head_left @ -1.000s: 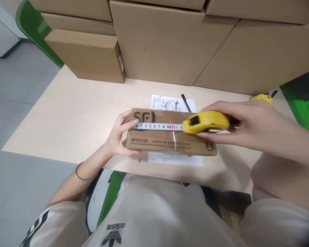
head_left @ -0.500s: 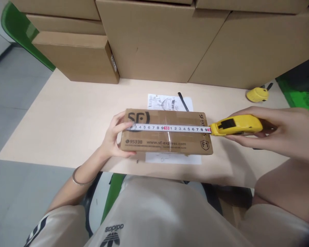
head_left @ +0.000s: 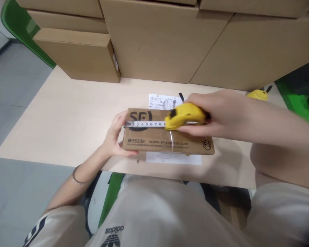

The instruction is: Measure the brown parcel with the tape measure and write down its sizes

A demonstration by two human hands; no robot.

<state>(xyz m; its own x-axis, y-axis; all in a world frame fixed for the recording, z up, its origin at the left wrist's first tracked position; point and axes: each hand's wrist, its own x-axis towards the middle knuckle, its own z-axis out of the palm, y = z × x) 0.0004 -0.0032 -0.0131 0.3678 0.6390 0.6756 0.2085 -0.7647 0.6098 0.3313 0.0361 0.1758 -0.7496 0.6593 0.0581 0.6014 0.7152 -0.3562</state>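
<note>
A small brown cardboard box [head_left: 159,135] with SF lettering lies on the table in front of me. My left hand [head_left: 115,137] grips its left end, fingers at the upper corner and thumb along the near side. In my right hand [head_left: 208,111] is a yellow tape measure [head_left: 185,116], held over the middle of the box. Its white blade [head_left: 149,124] runs left across the box top, and the hooked end sits by the box's left edge next to my left fingers. The right part of the box top is partly hidden by my right hand.
Paper sheets with drawings [head_left: 159,101] stick out from behind and under the box, a black pen [head_left: 181,97] on the far one. Large cartons [head_left: 154,44] line the table's back. A second yellow object [head_left: 257,94] stands at the far right, partly covered by my forearm.
My right hand has moved left with the tape measure, from past the box's right end to over its middle. The exposed blade is shorter. My left fingers have drawn back from the blade.
</note>
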